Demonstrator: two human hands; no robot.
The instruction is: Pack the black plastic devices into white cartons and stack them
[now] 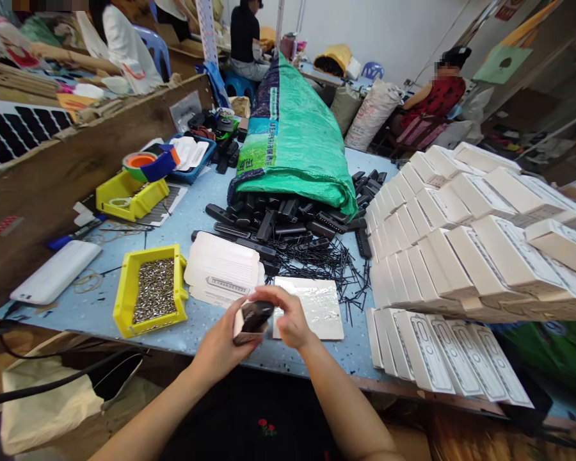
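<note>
My left hand (218,349) is wrapped round a small white cardboard box (240,328) in front of me. A glossy black plastic piece (258,314) shows at the box's end; how far inside it sits I cannot tell. The curled fingers of my right hand (292,318) close over the top of that black piece. Just beyond my hands lie a stack of flattened white box blanks (225,266) with printed drawings and a shiny clear-wrapped white pack (317,307). Thin black sticks (326,269) and a heap of black plastic pieces (288,221) lie behind them.
A green woven sack (302,134) stands over the heap. Filled white boxes (441,256) are stacked high on the right. To the left are a yellow bin (120,307) of small metal parts, another yellow bin (146,202), tape (148,163) and a white power bank (57,272). People sit farther back.
</note>
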